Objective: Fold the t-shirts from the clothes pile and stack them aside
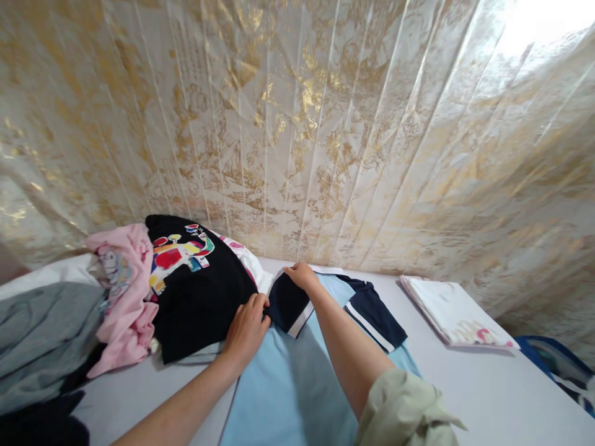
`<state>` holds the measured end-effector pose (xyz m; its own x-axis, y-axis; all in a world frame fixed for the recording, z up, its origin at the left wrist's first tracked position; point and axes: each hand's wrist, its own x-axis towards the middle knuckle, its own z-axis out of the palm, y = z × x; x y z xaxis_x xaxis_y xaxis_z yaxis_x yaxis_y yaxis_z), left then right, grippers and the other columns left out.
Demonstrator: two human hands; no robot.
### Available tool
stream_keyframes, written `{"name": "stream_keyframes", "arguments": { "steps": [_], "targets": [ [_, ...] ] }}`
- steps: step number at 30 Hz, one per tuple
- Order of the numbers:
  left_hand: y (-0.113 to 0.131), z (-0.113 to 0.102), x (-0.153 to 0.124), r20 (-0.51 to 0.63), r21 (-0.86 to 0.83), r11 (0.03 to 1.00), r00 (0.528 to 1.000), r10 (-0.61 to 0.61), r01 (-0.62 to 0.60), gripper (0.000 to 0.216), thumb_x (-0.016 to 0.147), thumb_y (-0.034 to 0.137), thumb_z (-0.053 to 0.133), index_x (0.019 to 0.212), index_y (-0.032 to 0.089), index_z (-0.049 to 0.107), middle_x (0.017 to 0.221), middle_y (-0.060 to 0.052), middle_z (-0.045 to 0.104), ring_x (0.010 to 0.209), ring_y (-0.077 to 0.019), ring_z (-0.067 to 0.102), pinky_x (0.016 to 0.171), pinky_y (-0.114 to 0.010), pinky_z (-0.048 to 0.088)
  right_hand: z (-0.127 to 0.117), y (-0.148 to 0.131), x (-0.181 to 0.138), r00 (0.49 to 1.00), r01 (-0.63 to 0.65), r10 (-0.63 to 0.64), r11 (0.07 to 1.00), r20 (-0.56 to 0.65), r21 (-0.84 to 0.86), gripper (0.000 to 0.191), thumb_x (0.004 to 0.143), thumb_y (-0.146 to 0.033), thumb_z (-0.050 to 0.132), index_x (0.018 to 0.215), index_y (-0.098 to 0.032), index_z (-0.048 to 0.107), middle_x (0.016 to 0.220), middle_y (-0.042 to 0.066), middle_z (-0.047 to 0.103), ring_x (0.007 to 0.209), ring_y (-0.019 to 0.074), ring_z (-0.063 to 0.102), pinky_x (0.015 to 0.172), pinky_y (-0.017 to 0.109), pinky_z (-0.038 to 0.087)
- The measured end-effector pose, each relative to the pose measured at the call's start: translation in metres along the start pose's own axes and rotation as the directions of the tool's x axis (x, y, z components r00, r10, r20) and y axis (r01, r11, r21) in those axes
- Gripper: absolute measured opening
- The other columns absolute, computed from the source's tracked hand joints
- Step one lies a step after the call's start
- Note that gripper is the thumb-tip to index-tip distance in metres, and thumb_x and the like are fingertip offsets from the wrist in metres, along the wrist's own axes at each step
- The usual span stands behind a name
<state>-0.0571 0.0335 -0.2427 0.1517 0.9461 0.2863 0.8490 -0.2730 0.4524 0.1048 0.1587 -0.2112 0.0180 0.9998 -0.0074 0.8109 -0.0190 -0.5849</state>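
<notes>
A light blue shirt with navy sleeves and white trim lies flat on the white table in front of me. My left hand pinches the edge of its left navy sleeve, which is folded in over the body. My right hand presses down on the far end of that same sleeve near the collar, fingers curled on the cloth. The other navy sleeve lies spread out to the right.
A heap of clothes sits at the left: a black printed shirt, a pink garment, grey cloth. A folded white garment lies at the right. A gold-patterned curtain hangs behind the table.
</notes>
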Motion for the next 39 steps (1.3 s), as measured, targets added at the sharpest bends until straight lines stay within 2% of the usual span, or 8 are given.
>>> {"name": "stream_keyframes", "arguments": {
  "steps": [5,11,18,23,29,32,35,39],
  "targets": [
    [-0.003,0.002,0.000,0.020,0.004,1.000,1.000,-0.024,0.024,0.020,0.081,0.007,0.045,0.093,0.022,0.051,0.099,-0.002,0.056,0.086,-0.0171,0.056,0.080,-0.028,0.040,0.025,0.009,0.009,0.995,0.088,-0.081,0.990,-0.061,0.112,0.027,0.084,-0.037,0.052,0.072,-0.017,0.065,0.061,-0.003,0.058,0.060,0.0118,0.052,0.057,0.021,0.036],
    [-0.003,0.002,0.001,0.028,0.013,0.999,0.999,-0.043,0.042,0.021,0.083,0.009,0.045,0.097,0.023,0.055,0.102,-0.002,0.058,0.087,-0.0181,0.056,0.081,-0.029,0.040,0.038,0.014,0.003,0.979,0.106,-0.077,0.984,-0.188,0.147,0.040,0.094,-0.040,0.033,0.081,-0.019,0.064,0.074,0.001,0.062,0.072,0.0152,0.055,0.064,0.023,0.038],
    [0.001,-0.004,0.000,0.034,0.101,0.994,0.999,-0.036,0.033,0.026,0.083,0.009,0.045,0.101,0.024,0.058,0.102,-0.003,0.057,0.088,-0.0175,0.057,0.081,-0.028,0.040,0.044,0.005,-0.011,0.965,0.159,-0.198,0.963,-0.172,-0.217,0.025,0.095,-0.029,0.043,0.113,-0.027,0.060,0.111,0.004,0.063,0.094,0.0165,0.061,0.074,0.025,0.041],
    [0.002,-0.005,-0.001,0.047,0.162,0.987,0.999,-0.018,0.011,0.026,0.083,0.009,0.047,0.102,0.024,0.057,0.101,-0.002,0.058,0.089,-0.0176,0.057,0.081,-0.029,0.039,0.051,-0.003,-0.011,0.956,0.081,-0.194,0.897,-0.221,-0.435,0.019,0.094,-0.030,0.048,0.108,-0.020,0.057,0.108,0.009,0.061,0.091,0.0196,0.062,0.068,0.026,0.045],
    [0.001,-0.005,-0.001,0.071,0.202,0.979,0.997,-0.012,-0.002,0.029,0.084,0.010,0.046,0.107,0.023,0.058,0.103,-0.003,0.060,0.095,-0.0185,0.057,0.085,-0.030,0.038,0.042,-0.010,-0.010,0.968,0.075,-0.173,0.892,-0.182,-0.447,0.022,0.094,-0.030,0.049,0.111,-0.017,0.056,0.110,0.011,0.061,0.094,0.0214,0.061,0.071,0.028,0.047],
    [0.000,-0.006,-0.001,0.079,0.203,0.979,0.997,-0.002,-0.015,0.028,0.085,0.011,0.046,0.107,0.022,0.059,0.102,-0.004,0.061,0.097,-0.0193,0.058,0.086,-0.031,0.038,0.027,-0.011,-0.024,0.964,0.159,-0.235,0.885,-0.124,-0.438,0.027,0.091,-0.028,0.053,0.116,-0.018,0.056,0.115,0.011,0.060,0.103,0.0238,0.058,0.080,0.032,0.047],
    [-0.002,-0.006,0.000,0.075,0.199,0.980,0.997,0.011,-0.026,0.029,0.085,0.012,0.046,0.108,0.022,0.059,0.103,-0.004,0.061,0.098,-0.0193,0.058,0.086,-0.031,0.039,0.016,-0.005,-0.054,0.929,0.276,-0.354,0.854,-0.106,-0.441,0.039,0.089,-0.028,0.054,0.127,-0.018,0.052,0.123,0.012,0.058,0.113,0.0257,0.052,0.092,0.037,0.042],
    [-0.004,-0.004,0.002,0.085,0.216,0.975,0.996,0.029,-0.047,0.031,0.085,0.013,0.046,0.110,0.024,0.061,0.103,-0.005,0.061,0.099,-0.0203,0.059,0.086,-0.032,0.040,0.022,0.018,-0.098,0.915,0.355,-0.400,0.854,-0.045,-0.381,0.051,0.093,-0.036,0.046,0.140,-0.018,0.042,0.142,0.011,0.048,0.131,0.0246,0.040,0.109,0.042,0.028]
  ]
}}
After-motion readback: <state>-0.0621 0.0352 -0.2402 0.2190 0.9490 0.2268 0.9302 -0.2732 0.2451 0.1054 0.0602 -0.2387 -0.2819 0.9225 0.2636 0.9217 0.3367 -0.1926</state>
